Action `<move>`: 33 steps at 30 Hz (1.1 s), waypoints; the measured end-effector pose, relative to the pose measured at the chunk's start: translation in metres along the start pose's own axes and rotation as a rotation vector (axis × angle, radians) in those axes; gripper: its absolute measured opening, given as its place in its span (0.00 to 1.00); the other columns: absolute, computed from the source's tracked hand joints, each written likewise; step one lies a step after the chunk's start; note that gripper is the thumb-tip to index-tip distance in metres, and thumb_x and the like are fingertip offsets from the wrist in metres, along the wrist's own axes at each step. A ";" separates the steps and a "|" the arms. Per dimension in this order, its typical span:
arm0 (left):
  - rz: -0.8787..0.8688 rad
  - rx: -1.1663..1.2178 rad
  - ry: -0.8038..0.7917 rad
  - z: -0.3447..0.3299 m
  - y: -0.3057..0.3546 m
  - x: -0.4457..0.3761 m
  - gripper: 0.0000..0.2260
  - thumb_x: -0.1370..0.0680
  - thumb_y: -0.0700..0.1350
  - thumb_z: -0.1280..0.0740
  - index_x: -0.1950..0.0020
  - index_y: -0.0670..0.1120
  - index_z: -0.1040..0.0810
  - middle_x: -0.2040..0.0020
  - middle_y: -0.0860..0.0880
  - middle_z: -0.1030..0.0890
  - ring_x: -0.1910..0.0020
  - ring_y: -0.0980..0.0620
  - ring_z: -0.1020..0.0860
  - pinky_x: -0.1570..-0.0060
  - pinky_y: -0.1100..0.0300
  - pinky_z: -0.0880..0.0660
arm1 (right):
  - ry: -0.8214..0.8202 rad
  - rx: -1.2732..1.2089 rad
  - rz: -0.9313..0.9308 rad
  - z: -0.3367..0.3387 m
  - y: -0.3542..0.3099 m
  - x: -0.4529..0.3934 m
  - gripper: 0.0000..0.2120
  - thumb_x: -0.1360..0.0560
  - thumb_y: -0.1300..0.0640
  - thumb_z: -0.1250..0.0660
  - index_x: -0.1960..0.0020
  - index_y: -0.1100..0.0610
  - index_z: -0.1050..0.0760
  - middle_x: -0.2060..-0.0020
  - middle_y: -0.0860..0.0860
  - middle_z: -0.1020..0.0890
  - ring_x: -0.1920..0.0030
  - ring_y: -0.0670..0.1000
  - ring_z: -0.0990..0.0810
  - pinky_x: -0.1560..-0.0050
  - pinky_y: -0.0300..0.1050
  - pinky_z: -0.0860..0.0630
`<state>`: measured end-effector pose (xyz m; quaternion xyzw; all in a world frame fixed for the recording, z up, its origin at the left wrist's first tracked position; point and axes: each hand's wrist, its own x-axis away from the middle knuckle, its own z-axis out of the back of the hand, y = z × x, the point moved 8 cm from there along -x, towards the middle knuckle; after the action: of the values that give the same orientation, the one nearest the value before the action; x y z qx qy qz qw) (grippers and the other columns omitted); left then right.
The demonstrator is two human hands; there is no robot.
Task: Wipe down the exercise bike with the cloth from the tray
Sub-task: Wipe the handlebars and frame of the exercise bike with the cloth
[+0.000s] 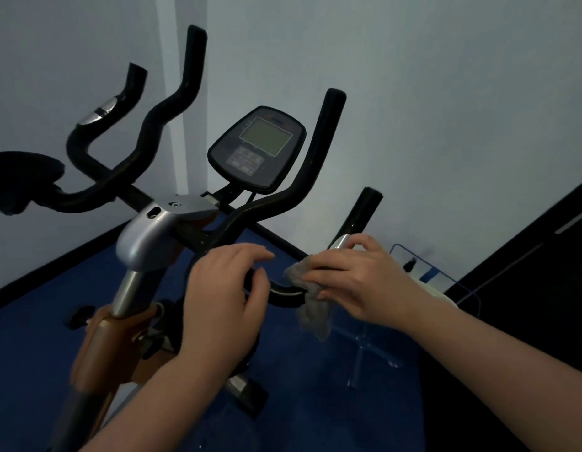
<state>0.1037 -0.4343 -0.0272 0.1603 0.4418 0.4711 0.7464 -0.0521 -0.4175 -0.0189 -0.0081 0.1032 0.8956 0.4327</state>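
The exercise bike [146, 236] fills the left and middle of the view, with black handlebars and a console [257, 148] with a grey screen. My left hand [221, 295] curls around the near right handlebar [283, 293]. Just to its right, my right hand [358, 278] presses a grey cloth [312, 311] against the same bar, below the silver pulse sensor [341, 241]. Part of the cloth hangs loose under the bar. The bar's bend beneath the cloth is hidden.
A clear tray on a stand [446, 282] with a blue rim sits right of the bike, near the white wall [446, 109]. The floor is blue carpet [315, 386]. A dark panel [543, 256] lies at the far right. An elbow pad [19, 181] juts out at left.
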 end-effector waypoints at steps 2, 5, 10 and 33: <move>0.035 0.007 -0.109 -0.020 0.008 -0.009 0.08 0.24 0.41 0.35 0.48 0.48 0.20 0.50 0.53 0.18 0.48 0.52 0.23 0.46 0.49 0.27 | 0.047 0.039 0.040 0.008 0.019 0.000 0.10 0.25 0.52 0.34 0.46 0.51 0.18 0.45 0.47 0.18 0.48 0.47 0.19 0.46 0.47 0.32; 0.123 -0.043 -0.207 -0.046 0.010 -0.017 0.10 0.23 0.45 0.37 0.44 0.50 0.21 0.46 0.54 0.19 0.48 0.52 0.23 0.42 0.52 0.29 | 0.189 0.071 -0.116 0.034 0.072 0.001 0.08 0.30 0.56 0.26 0.51 0.52 0.16 0.50 0.49 0.16 0.49 0.51 0.17 0.44 0.49 0.36; 0.211 -0.181 -0.206 -0.056 -0.001 -0.024 0.10 0.22 0.48 0.40 0.45 0.53 0.21 0.49 0.55 0.19 0.52 0.52 0.22 0.44 0.52 0.29 | 0.338 -0.035 -0.375 0.019 0.068 0.007 0.11 0.28 0.63 0.33 0.46 0.59 0.19 0.47 0.53 0.17 0.39 0.54 0.22 0.30 0.50 0.44; 0.163 -0.325 -0.242 -0.059 0.002 -0.023 0.07 0.23 0.48 0.37 0.52 0.55 0.19 0.57 0.59 0.19 0.58 0.57 0.23 0.53 0.59 0.31 | 0.535 0.218 0.027 -0.005 0.085 -0.003 0.17 0.21 0.54 0.46 0.48 0.58 0.19 0.54 0.54 0.16 0.45 0.56 0.18 0.27 0.53 0.46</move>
<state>0.0510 -0.4627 -0.0472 0.1285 0.2527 0.5723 0.7695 -0.1167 -0.4724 -0.0088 -0.1961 0.3096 0.8509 0.3764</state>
